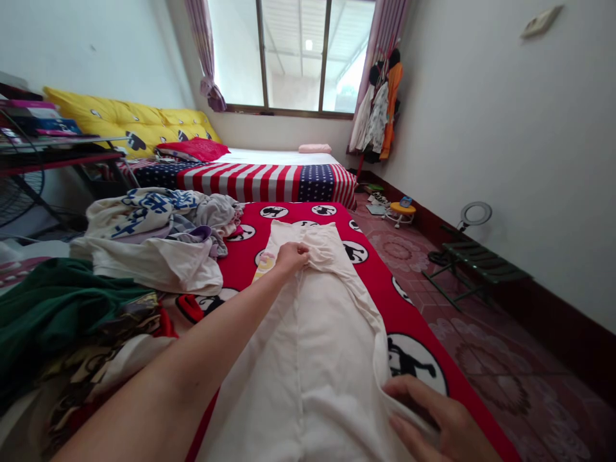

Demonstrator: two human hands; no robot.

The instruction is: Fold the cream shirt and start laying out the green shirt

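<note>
A pale cream cloth garment [308, 359] lies lengthwise on a red bedspread [373, 289] printed with black-and-white cartoon circles. My left hand [291, 258] reaches far along it, its fingers gathered on a fold near the far end. At the near right, my right hand [423, 417] holds the garment's long edge, with the cloth running under the fingers. Beside my left arm lie a heap of white and blue-printed clothes [154, 237] and a dark green cloth [52, 314].
Beyond the foot of this bed stands a second bed with a flag-patterned cover [255, 183] and a yellow cushion [129, 122]. A red tiled floor [495, 359] runs along the right, holding a folding stool [474, 263] and a ring light [475, 216]. A desk with books [43, 128] stands left.
</note>
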